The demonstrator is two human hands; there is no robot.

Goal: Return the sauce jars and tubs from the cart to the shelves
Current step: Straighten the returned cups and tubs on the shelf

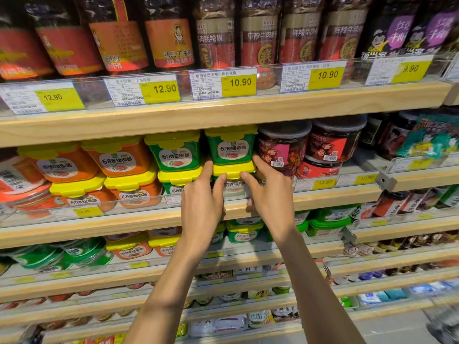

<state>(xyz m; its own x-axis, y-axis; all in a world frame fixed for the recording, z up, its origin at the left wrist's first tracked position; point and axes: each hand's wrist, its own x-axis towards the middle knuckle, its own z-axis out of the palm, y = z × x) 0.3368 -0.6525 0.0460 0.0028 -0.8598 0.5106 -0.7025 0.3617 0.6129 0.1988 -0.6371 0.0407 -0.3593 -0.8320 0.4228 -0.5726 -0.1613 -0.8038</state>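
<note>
On the second shelf (149, 217) two green sauce tubs with yellow lids stand stacked. The lower green tub (233, 173) is held from both sides: my left hand (202, 197) grips its left side with the thumb on the lid edge, and my right hand (267, 192) grips its right side. The upper green tub (231, 145) sits on top of it. A second stack of green tubs (175, 155) stands just to the left. The cart is not in view.
Orange tubs with yellow lids (119, 160) fill the shelf's left part. Dark round jars with grey lids (283, 147) stand close on the right. Tall chilli sauce jars (171, 40) line the shelf above, more tubs the shelves below. A clear rail with price tags (238, 81) fronts each shelf.
</note>
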